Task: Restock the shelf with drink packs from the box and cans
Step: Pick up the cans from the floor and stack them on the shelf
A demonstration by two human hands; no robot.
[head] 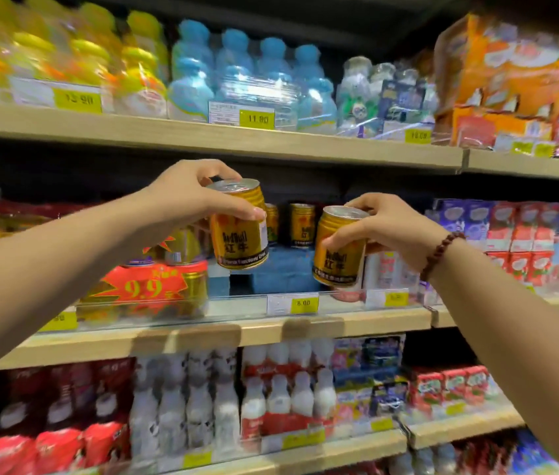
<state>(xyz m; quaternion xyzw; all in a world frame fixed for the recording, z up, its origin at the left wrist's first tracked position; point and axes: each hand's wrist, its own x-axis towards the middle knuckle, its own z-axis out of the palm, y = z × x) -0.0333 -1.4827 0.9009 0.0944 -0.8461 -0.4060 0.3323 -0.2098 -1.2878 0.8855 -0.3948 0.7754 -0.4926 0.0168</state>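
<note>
Gold metal shows in both hands. The left hand grips the left can from above, its fingers and thumb curled round the upper rim; the can tilts, its base swung toward five o'clock. The right hand, with a dark bead bracelet on its wrist, clamps the right can the same way, and that can hangs at four o'clock from the left one, close but apart. Both cans are in the air in front of the middle shelf, not resting on it. In the gap between them, deeper in the shelf, matching shelf cans stand upright on a blue block. A yellow price tag marked 8.00 sits on the shelf rail at six o'clock from those. At seven o'clock from the left can lies a gold multipack with a red 9.9 sticker
</note>
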